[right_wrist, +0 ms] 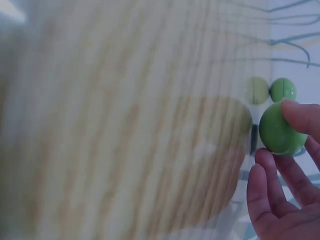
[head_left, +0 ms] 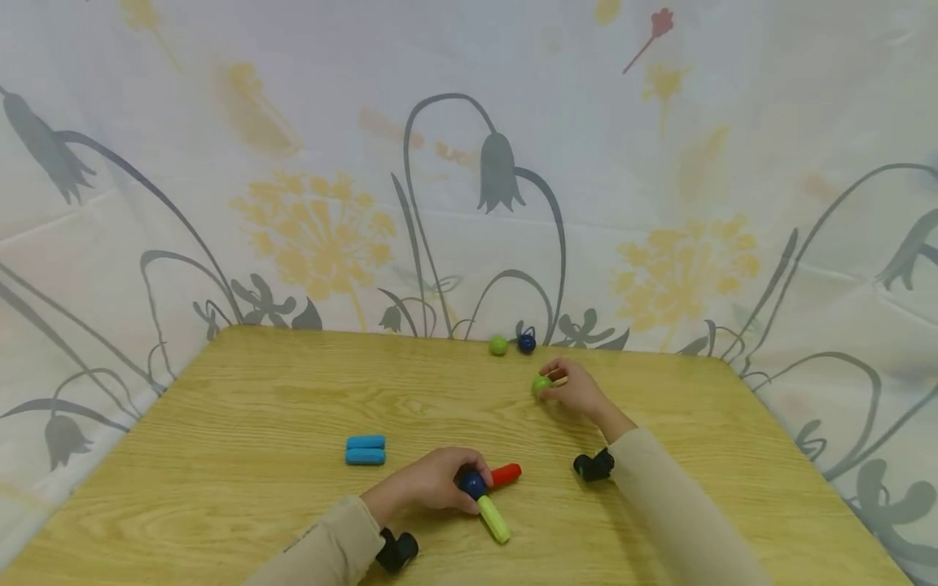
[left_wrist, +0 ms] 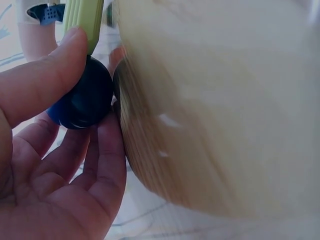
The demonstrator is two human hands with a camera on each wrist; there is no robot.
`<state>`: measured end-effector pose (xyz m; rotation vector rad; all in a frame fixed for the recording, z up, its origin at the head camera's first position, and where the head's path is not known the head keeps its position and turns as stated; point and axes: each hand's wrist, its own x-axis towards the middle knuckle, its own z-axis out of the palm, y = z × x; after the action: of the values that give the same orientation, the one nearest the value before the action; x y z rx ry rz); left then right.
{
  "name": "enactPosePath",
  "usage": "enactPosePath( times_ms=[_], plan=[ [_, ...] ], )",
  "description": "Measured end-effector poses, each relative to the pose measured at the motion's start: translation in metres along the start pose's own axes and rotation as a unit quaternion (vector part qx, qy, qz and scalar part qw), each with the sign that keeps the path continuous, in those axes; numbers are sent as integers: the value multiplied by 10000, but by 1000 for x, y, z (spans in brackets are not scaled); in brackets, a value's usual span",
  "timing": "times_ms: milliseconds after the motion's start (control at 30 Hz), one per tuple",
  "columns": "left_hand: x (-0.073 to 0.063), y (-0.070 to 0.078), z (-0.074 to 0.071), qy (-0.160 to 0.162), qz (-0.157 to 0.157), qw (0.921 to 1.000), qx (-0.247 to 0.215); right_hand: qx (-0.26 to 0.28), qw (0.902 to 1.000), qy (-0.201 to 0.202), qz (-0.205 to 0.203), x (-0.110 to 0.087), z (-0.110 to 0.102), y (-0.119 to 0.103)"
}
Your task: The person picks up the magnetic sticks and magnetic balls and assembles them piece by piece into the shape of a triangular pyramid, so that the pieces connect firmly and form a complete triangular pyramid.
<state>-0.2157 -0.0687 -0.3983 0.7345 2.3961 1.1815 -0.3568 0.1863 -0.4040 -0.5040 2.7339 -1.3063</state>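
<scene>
My left hand [head_left: 438, 478] grips a dark blue ball [head_left: 473, 485] low over the front middle of the table. From this ball a red rod [head_left: 506, 475] points off to the right, and a yellow-green rod [head_left: 494, 520] points toward the front. In the left wrist view, the thumb lies along the ball [left_wrist: 85, 97] and the near end of the yellow-green rod [left_wrist: 84, 22], with the fingers on the ball's other side. Farther back and to the right, my right hand [head_left: 579, 392] pinches a green ball [head_left: 541, 385] between thumb and fingers, also seen as a green ball [right_wrist: 279, 131] in the right wrist view.
Near the table's back edge sit another green ball [head_left: 498, 346] and a dark blue ball [head_left: 527, 343], side by side. Two blue rods [head_left: 365, 450] lie parallel left of centre on the wooden table [head_left: 293, 382]. A flower-printed cloth [head_left: 454, 244] hangs behind it.
</scene>
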Motion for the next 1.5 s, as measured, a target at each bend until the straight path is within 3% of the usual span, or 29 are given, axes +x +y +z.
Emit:
enactPosePath(
  times_ms=[1000, 1500],
  plan=[
    [0, -2, 1, 6, -47, 10000, 67, 236, 9950, -797, -546, -66, 21, -18],
    [-1, 0, 2, 37, -21, 10000, 10, 395, 9881, -1163, -926, -87, 26, -21]
  ],
)
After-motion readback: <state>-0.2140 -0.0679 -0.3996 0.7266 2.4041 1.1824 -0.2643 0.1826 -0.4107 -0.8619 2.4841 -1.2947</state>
